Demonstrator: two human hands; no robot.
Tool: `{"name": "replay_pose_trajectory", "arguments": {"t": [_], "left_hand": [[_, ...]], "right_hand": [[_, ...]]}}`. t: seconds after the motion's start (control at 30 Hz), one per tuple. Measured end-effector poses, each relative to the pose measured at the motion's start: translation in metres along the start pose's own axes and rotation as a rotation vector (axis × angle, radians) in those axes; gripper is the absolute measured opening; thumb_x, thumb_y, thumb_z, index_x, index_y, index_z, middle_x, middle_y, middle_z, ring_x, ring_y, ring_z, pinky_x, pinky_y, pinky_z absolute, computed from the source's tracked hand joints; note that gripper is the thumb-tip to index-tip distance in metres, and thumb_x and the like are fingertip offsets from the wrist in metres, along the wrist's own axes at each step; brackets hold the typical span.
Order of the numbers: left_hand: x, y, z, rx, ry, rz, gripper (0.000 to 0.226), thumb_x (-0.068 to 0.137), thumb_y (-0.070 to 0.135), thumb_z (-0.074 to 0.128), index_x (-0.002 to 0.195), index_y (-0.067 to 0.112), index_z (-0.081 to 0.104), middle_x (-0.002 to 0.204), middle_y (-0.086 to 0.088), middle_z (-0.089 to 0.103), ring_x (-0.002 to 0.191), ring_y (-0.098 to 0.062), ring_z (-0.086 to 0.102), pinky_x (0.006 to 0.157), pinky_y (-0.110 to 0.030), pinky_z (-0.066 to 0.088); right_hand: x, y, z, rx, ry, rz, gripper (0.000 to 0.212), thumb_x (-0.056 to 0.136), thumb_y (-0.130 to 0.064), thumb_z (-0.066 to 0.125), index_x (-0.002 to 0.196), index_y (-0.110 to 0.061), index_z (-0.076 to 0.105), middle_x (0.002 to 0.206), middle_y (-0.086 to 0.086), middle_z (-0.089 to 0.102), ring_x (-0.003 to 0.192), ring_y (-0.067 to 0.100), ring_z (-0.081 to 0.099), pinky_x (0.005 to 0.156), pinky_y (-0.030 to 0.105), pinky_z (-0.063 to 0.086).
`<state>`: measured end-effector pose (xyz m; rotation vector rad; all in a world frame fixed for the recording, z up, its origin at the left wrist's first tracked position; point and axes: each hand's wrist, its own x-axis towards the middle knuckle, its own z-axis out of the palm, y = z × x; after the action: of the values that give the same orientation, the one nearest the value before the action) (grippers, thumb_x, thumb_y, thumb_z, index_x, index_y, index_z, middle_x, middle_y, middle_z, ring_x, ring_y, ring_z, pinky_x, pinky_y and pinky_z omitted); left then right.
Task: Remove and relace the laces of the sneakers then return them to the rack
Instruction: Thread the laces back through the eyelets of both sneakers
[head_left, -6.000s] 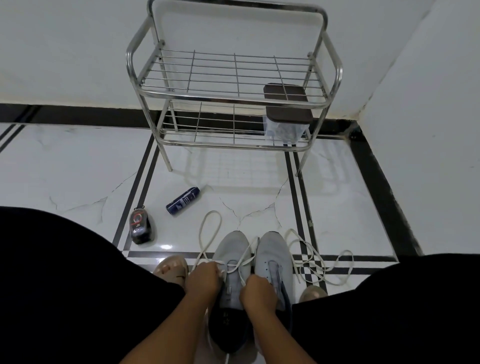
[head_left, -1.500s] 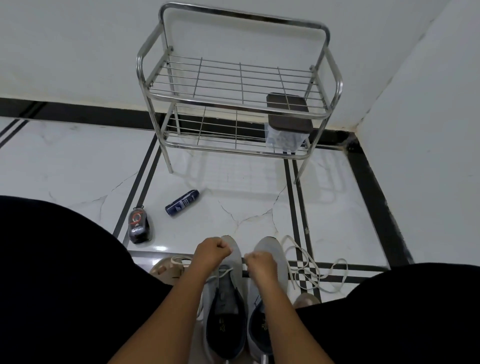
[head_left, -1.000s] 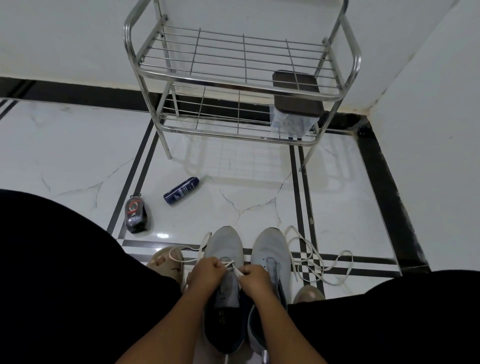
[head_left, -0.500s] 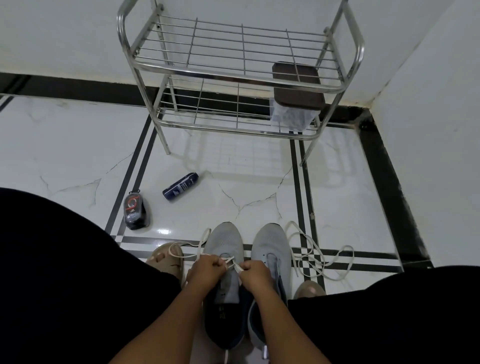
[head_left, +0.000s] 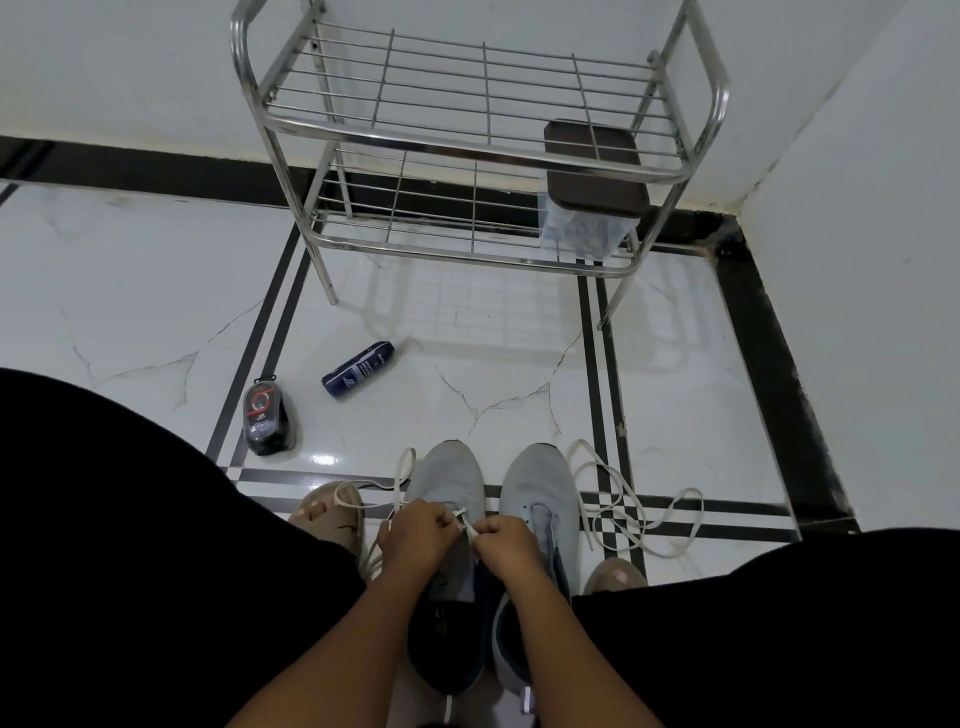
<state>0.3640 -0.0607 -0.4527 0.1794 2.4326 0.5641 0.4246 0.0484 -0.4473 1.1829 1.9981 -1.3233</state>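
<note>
Two grey sneakers stand side by side on the floor between my knees, toes pointing away: the left sneaker (head_left: 448, 480) and the right sneaker (head_left: 540, 488). My left hand (head_left: 418, 538) and my right hand (head_left: 506, 543) meet over the left sneaker's eyelets, each pinching the white lace (head_left: 402, 475), which loops out to the left over my sandalled foot. A second white lace (head_left: 636, 506) lies loose in coils on the floor right of the right sneaker, whose eyelets look bare. The steel rack (head_left: 483, 150) stands ahead against the wall.
A dark-lidded clear container (head_left: 589, 208) sits on the rack's lower shelf at the right. A blue spray can (head_left: 357, 369) lies on the floor, with a black shoe-polish container (head_left: 266, 415) to its left. White walls close the corner at the right.
Within the last second and a half my hands dropped from raised fists pulling the lace to the left sneaker's eyelets. In the last half second they barely moved; the view tilted slightly down.
</note>
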Motion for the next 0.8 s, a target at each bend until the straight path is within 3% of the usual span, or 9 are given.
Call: {"name": "replay_pose_trajectory", "arguments": {"t": [0.07, 0.2, 0.33, 0.47, 0.57, 0.6, 0.7, 0.77, 0.8], "left_hand": [[0.001, 0.003, 0.001, 0.070, 0.066, 0.054, 0.018, 0.084, 0.036, 0.056, 0.073, 0.026, 0.066, 0.093, 0.000, 0.064, 0.094, -0.021, 0.061, 0.084, -0.033, 0.043], [0.000, 0.009, 0.002, 0.159, 0.160, 0.108, 0.016, 0.087, 0.034, 0.056, 0.089, 0.031, 0.072, 0.099, 0.001, 0.060, 0.101, -0.022, 0.056, 0.080, -0.033, 0.042], [-0.009, 0.005, 0.005, 0.212, 0.188, 0.095, 0.020, 0.089, 0.029, 0.055, 0.108, 0.028, 0.061, 0.116, 0.001, 0.050, 0.110, -0.021, 0.048, 0.085, -0.031, 0.040], [-0.022, 0.006, -0.003, 0.171, 0.296, -0.136, 0.037, 0.088, 0.031, 0.058, 0.118, 0.017, 0.040, 0.125, -0.006, 0.044, 0.113, -0.024, 0.047, 0.087, -0.032, 0.044], [-0.027, 0.002, -0.011, 0.048, 0.248, -0.224, 0.062, 0.076, 0.039, 0.073, 0.119, 0.012, 0.036, 0.125, -0.013, 0.042, 0.113, -0.030, 0.049, 0.088, -0.037, 0.046], [-0.026, 0.001, -0.012, -0.027, 0.221, -0.237, 0.065, 0.076, 0.038, 0.073, 0.121, 0.011, 0.035, 0.125, -0.014, 0.045, 0.112, -0.032, 0.052, 0.086, -0.038, 0.047], [-0.025, -0.002, -0.013, -0.149, 0.088, -0.287, 0.064, 0.082, 0.041, 0.066, 0.124, 0.009, 0.030, 0.119, -0.012, 0.058, 0.109, -0.031, 0.059, 0.082, -0.035, 0.046], [-0.024, -0.004, -0.012, -0.100, -0.013, -0.282, 0.062, 0.084, 0.044, 0.061, 0.127, 0.009, 0.034, 0.119, -0.010, 0.061, 0.110, -0.028, 0.059, 0.086, -0.032, 0.046], [-0.024, -0.004, -0.012, -0.065, -0.045, -0.268, 0.059, 0.084, 0.043, 0.059, 0.128, 0.010, 0.038, 0.122, -0.009, 0.060, 0.112, -0.027, 0.059, 0.087, -0.032, 0.046]], "right_hand": [[0.005, -0.004, 0.000, 0.041, 0.007, 0.054, 0.020, 0.084, -0.022, 0.056, 0.063, -0.022, 0.060, 0.083, 0.005, 0.064, 0.086, 0.025, 0.062, 0.073, 0.030, 0.047], [0.015, -0.007, 0.006, 0.137, 0.101, 0.065, 0.030, 0.086, -0.023, 0.058, 0.057, -0.020, 0.050, 0.069, 0.004, 0.058, 0.074, 0.021, 0.055, 0.070, 0.031, 0.047], [0.022, -0.004, 0.014, 0.148, 0.137, 0.047, 0.022, 0.083, -0.029, 0.061, 0.065, -0.019, 0.054, 0.078, 0.003, 0.065, 0.078, 0.024, 0.059, 0.079, 0.036, 0.052], [0.031, -0.002, 0.000, 0.378, 0.252, 0.095, 0.012, 0.081, -0.015, 0.048, 0.079, -0.017, 0.060, 0.095, 0.014, 0.070, 0.071, 0.025, 0.057, 0.058, 0.032, 0.046], [0.021, -0.021, -0.056, 0.762, 0.472, 0.239, 0.019, 0.086, -0.011, 0.060, 0.104, -0.005, 0.059, 0.103, 0.011, 0.067, 0.074, 0.018, 0.059, 0.058, 0.027, 0.048], [0.010, -0.034, -0.082, 0.844, 0.686, 0.265, 0.023, 0.090, -0.012, 0.057, 0.112, -0.005, 0.058, 0.105, 0.009, 0.065, 0.082, 0.016, 0.060, 0.068, 0.024, 0.051], [-0.026, -0.076, -0.155, 1.154, 1.197, -0.093, 0.030, 0.101, -0.016, 0.033, 0.121, 0.002, 0.046, 0.103, 0.002, 0.053, 0.080, 0.006, 0.051, 0.071, 0.006, 0.043], [-0.046, -0.089, -0.168, 1.015, 1.441, -0.281, 0.032, 0.102, -0.021, 0.031, 0.122, 0.002, 0.041, 0.097, -0.001, 0.054, 0.073, 0.009, 0.053, 0.064, 0.015, 0.047], [-0.047, -0.092, -0.159, 0.831, 1.352, -0.296, 0.030, 0.101, -0.024, 0.034, 0.120, -0.002, 0.042, 0.086, -0.004, 0.054, 0.068, 0.011, 0.054, 0.059, 0.023, 0.048]]}}
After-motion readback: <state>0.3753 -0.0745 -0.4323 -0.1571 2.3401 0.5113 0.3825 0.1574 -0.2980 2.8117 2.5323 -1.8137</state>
